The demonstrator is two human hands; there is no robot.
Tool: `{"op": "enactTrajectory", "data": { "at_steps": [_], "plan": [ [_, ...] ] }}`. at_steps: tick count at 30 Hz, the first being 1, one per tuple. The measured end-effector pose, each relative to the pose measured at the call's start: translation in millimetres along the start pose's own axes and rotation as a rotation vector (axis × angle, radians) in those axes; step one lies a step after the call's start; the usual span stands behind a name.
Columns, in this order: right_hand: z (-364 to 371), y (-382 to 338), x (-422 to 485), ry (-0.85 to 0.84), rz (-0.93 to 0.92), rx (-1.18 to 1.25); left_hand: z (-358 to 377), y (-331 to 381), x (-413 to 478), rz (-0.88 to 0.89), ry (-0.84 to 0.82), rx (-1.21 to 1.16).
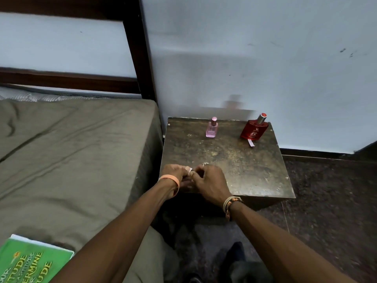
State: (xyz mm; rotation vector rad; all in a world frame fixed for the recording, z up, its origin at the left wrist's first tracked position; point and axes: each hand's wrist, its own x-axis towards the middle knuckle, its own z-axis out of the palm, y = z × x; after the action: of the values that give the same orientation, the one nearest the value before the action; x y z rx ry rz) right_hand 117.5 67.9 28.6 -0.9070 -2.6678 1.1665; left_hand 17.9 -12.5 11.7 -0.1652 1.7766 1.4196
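Head view: two containers stand at the far edge of the dark table (234, 160), near the wall and well apart from each other. We note the pink bottle (211, 129) as upright, capped, with clear walls showing pink liquid inside. The red bottle (253, 129) is upright, with a silver neck and a red top; its walls are deep red and we cannot tell its fill. A paper strip (251, 143) lies just in front of the red bottle.

Grip: both hands meet over the near left corner of the table. The right hand (210, 182), with a braided bracelet (231, 203) on the wrist, has its fingers curled in tight, thumb and forefinger pinching a small pale band (190, 170). The left hand (175, 174), with an orange wristband (172, 179), is also curled, and the band sits at its fingertips; we cannot tell whether it pinches the band or wears it. A metal ring (205, 164) lies on the table just beyond the right knuckles.

Left of the table is the bed (71, 150) with an olive cover, and a green book (30, 262) lies on its near corner
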Motion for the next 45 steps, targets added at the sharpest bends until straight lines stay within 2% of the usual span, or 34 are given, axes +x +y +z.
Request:
{"op": "enactTrajectory", "data": {
  "at_steps": [5, 7, 16, 23, 26, 28, 30, 32, 33, 35, 39, 45],
  "plan": [
    [7.2, 22.6, 18.0, -0.009, 0.406, 0.658, -15.2, -8.9, 39.1, 0.161, 0.099, 0.421],
    [6.6, 28.1, 20.8, -0.042, 0.5, 0.779, -21.4, -9.6, 51.3, 0.209, 0.138, 0.529],
    [4.5, 35.4, 26.6, -0.021, 0.57, 0.832, -20.8, 13.3, 65.2, 0.458, 0.16, 1.072],
    [-0.2, 34.8, 28.4, 0.011, 0.591, 0.82, -21.8, 6.5, 66.2, 0.563, 0.142, 1.135],
    [-2.8, 38.4, 28.1, 0.093, 0.586, 0.711, -12.9, 3.7, 51.7, 0.656, 0.215, 0.995],
    [-9.1, 38.8, 25.7, 0.154, 0.488, 0.458, 5.7, 2.9, 34.1, 0.646, 0.142, 0.815],
    [-18.2, 35.1, 18.8, 0.183, 0.335, 0.223, 27.3, 4.3, 16.4, 0.45, 0.013, 0.53],
    [-28.6, 30.5, 10.3, 0.191, 0.221, 0.091, 45.7, 7.8, 3.3, 0.198, -0.116, 0.23],
    [-33.4, 29.8, 5.9, 0.193, 0.191, 0.04, 52.4, 9.6, -2.1, 0.132, -0.156, 0.147],
    [-44.1, 30.1, -2.1, 0.215, 0.182, -0.024, 62.3, 12.6, -13.8, 0.093, -0.201, 0.072],
    [-66.7, 34.2, -12.3, 0.29, 0.194, -0.004, 69.9, 16.5, -34.8, 0.092, -0.251, -0.051],
    [-91.2, 37.1, -33.9, 0.382, 0.152, 0.061, 79.6, 19.8, -63.2, 0.18, -0.298, -0.066]
  ]
}}
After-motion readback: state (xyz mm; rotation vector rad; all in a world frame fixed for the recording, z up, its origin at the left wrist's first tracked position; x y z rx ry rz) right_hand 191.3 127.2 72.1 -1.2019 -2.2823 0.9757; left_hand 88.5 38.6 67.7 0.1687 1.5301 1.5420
